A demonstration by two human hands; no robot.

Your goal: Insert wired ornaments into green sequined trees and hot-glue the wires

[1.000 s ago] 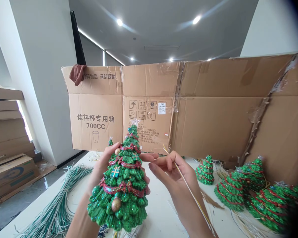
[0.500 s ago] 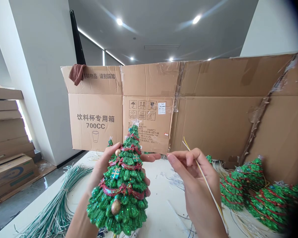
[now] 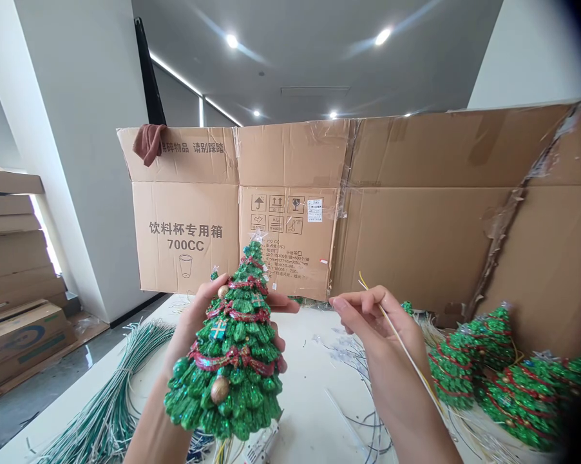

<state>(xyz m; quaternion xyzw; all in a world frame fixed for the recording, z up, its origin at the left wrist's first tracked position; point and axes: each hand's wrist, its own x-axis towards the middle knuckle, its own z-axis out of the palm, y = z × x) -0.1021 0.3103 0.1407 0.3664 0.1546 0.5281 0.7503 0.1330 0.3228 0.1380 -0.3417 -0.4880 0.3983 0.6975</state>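
A green glittery Christmas tree ornament (image 3: pixel 227 361), with red garlands, gold balls and a clear star on top, stands upright in my left hand (image 3: pixel 194 322). My fingers wrap round it from behind, with the index finger sticking out to the right. My right hand (image 3: pixel 387 341) is closed to the right of the tree, apart from it. Thin white and yellow wires (image 3: pixel 401 345) pass between its fingers, their tips showing above the knuckles. More yellow wires (image 3: pixel 223 449) show below the tree's base, beside a white block-like object (image 3: pixel 261 444) that is partly hidden.
On the white table (image 3: pixel 304 386), a bundle of green and white wires (image 3: pixel 111 386) lies at left. Several more tree ornaments (image 3: pixel 527 399) lie at right. Loose dark wires (image 3: pixel 362 367) and a clear stick (image 3: pixel 343 419) are in the middle. Cardboard (image 3: pixel 430 238) walls the back.
The tree in my left hand has moved slightly left and up. My right hand has shifted a little to the right, still holding the wires, so the gap between the hands is wider.
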